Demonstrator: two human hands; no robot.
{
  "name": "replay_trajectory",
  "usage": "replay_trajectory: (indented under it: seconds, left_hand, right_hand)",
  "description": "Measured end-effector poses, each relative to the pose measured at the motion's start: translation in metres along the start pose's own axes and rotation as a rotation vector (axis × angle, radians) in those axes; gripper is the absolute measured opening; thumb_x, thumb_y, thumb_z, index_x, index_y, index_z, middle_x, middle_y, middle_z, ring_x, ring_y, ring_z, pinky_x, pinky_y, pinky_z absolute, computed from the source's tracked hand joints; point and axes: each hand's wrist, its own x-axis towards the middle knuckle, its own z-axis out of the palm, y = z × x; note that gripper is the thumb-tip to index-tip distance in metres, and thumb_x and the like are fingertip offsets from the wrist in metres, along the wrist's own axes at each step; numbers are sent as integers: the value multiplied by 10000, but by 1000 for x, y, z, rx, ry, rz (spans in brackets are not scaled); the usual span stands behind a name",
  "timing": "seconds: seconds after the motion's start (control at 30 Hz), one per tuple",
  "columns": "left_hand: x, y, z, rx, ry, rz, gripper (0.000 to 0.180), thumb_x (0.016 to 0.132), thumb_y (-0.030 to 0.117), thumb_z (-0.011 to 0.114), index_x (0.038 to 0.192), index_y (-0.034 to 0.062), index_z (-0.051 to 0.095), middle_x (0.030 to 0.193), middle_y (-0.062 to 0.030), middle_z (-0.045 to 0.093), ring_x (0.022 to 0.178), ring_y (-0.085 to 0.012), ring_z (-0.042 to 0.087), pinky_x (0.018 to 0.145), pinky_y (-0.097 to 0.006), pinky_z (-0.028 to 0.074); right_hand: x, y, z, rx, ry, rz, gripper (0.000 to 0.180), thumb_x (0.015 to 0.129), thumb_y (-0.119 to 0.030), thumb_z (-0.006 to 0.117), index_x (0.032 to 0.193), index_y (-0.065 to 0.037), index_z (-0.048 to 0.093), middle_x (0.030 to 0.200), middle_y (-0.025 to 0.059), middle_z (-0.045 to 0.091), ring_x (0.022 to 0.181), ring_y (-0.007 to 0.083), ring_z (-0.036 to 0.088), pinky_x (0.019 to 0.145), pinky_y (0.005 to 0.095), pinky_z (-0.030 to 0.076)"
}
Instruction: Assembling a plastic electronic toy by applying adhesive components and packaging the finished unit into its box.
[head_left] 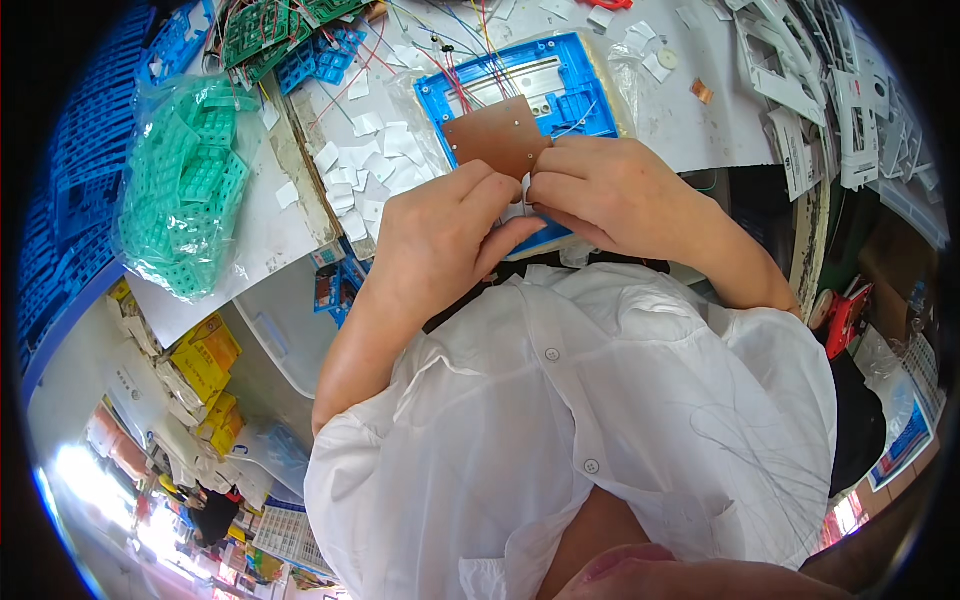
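left hand (437, 225) and right hand (612, 190), half curled, grip unclear, nearly meet at a board (492, 136) over a blue case (587, 78); scraps (397, 152), wires (459, 88) and bagged keypads (185, 190) crowd the table (722, 142).

An electronics assembly workshop, as my workbench (725, 130) shows: green circuit boards (262, 42) heaped at far left, green plastic parts (190, 185) (moulded in grids, bagged together) at left, white plastic frames (797, 165) at far right, and before me an open blue housing (587, 85) crossed by thin wires (462, 95).
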Motion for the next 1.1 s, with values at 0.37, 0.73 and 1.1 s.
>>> replay_trajectory:
  seconds: [0.37, 0.73, 1.1]
  left_hand:
    - [6, -4, -4, -46, -35, 11, 175, 846, 132, 797, 957, 60, 682, 848, -98, 661, 726, -305, 662, 613, -356, 522]
    - [3, -6, 1, -109, -5, -20, 111, 885, 82, 752, 965, 32, 693, 821, -92, 662, 667, -273, 639, 594, -345, 497]
    - [-6, -3, -1, -436, -18, -252, 125, 912, 92, 739, 1007, 10, 741, 828, -101, 709, 639, -189, 667, 582, -292, 499]
  right_hand:
    - [0, -1, -1, -13, 2, 5, 214, 771, -37, 768, 935, -36, 630, 863, 96, 614, 800, 294, 639, 657, 396, 524]
    - [0, -16, -8, 102, 98, 395, 111, 889, -167, 744, 932, -101, 666, 792, 69, 710, 680, 281, 684, 592, 380, 515]
    - [-1, -2, 1, 299, 81, 305, 63, 915, -63, 714, 962, -41, 677, 811, 88, 716, 679, 225, 687, 594, 304, 499]
